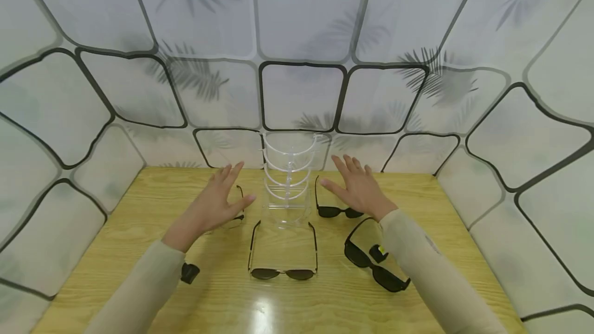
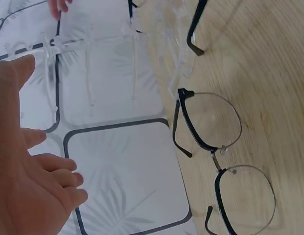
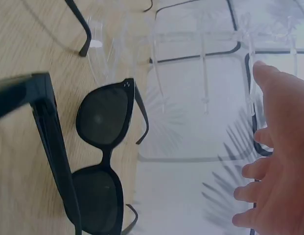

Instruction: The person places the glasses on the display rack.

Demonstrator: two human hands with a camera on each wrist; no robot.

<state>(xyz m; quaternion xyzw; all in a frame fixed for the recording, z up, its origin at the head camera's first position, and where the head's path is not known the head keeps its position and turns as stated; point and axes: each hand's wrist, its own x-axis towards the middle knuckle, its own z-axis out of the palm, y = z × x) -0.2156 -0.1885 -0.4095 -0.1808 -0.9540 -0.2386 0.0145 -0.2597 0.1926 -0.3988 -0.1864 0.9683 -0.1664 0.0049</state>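
A clear tiered display stand (image 1: 287,179) rises at the back middle of the table, with no glasses on its curved arms. My left hand (image 1: 215,202) hovers to its left with fingers extended, touching nothing. Below that hand lie half-rim eyeglasses (image 2: 215,152) with clear lenses, mostly hidden in the head view. On the other side, my right hand (image 1: 357,189) is held with fingers spread and nothing in it. Under it sit black sunglasses (image 1: 331,212). Thin-framed sunglasses (image 1: 282,273) lie unfolded in front of the stand. Larger black sunglasses (image 1: 371,267) rest near the right forearm.
The wooden table (image 1: 227,298) is enclosed at the back and sides by patterned panels (image 1: 301,97) with dark outlines and leaf prints. Small black wrist devices (image 1: 189,272) show by the sleeves.
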